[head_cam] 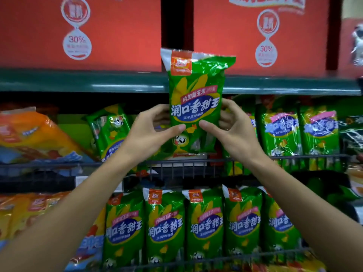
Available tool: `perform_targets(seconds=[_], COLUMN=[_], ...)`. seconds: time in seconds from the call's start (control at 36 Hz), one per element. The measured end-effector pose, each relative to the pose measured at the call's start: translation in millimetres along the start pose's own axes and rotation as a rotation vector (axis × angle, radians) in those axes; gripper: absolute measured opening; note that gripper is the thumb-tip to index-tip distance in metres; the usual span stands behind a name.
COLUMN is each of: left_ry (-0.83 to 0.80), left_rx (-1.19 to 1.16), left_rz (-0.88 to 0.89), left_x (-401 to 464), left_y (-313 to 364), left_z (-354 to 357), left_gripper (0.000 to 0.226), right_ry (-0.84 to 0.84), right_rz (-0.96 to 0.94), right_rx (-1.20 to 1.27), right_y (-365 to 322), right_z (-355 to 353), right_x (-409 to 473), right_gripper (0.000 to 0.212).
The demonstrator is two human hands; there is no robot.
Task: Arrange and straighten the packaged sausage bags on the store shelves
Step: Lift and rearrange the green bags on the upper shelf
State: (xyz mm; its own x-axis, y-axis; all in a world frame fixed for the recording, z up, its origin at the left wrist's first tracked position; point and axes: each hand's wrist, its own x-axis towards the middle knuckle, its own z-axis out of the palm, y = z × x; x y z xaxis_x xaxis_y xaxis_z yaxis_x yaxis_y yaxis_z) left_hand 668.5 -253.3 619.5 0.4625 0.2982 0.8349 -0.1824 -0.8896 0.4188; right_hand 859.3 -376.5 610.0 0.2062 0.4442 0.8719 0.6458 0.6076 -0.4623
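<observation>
Bag of green corn sausage is standing upright in front of me, lifted clear above the wire front rail of the middle shelf. I'm gripping it at its lower half with both hands: my left hand is pinching the left edge, thumb across the front, and my right hand is mirroring that on the right edge, fingers wrapping behind. Its top seal is reaching up past the green shelf edge toward the red cartons above.

I'm judging this as the placing step: bag picked, squared up, not yet set down. To my right, upright green bags are standing in a row; to my left, one tilted green bag is leaning, and an orange pack is lying slumped beyond it. The lower shelf's row is looking tidy.

Next I'm needing to lower this bag behind the rail into the gap under my hands, keeping it vertical and label-forward beside the right-hand row.
</observation>
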Motion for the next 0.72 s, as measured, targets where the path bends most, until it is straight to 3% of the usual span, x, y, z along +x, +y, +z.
perform_targets(seconds=[0.22,0.33,0.42,0.5,0.61,0.67,0.72], left_ry=[-0.131,-0.237,-0.264,-0.301,-0.295,-0.267,-0.243], left_rx=[0.069,0.136,0.177,0.226,0.267,0.256,0.232], left_rz=[-0.125,-0.231,-0.282,-0.311,-0.284,-0.257,-0.253], left_x=[-10,-13,-14,-17,-19,-15,-11], left_y=[-18,-24,-24,-23,-18,-19,-19], left_z=[4,4,0,-6,-5,1,5], left_gripper=[0.056,0.075,0.089,0.092,0.074,0.045,0.043], right_ry=[-0.231,-0.361,-0.283,-0.140,-0.080,-0.133,-0.124], right_rz=[0.167,0.238,0.206,0.018,-0.126,-0.121,-0.127], right_rx=[-0.074,-0.146,-0.235,-0.310,-0.530,-0.558,-0.542], right_y=[27,31,26,22,23,25,24], right_z=[-8,-12,-13,-14,-6,-1,2], right_x=[-3,-11,-19,-34,-56,-60,-58], right_gripper=[0.049,0.035,0.060,0.072,0.089,0.088,0.083])
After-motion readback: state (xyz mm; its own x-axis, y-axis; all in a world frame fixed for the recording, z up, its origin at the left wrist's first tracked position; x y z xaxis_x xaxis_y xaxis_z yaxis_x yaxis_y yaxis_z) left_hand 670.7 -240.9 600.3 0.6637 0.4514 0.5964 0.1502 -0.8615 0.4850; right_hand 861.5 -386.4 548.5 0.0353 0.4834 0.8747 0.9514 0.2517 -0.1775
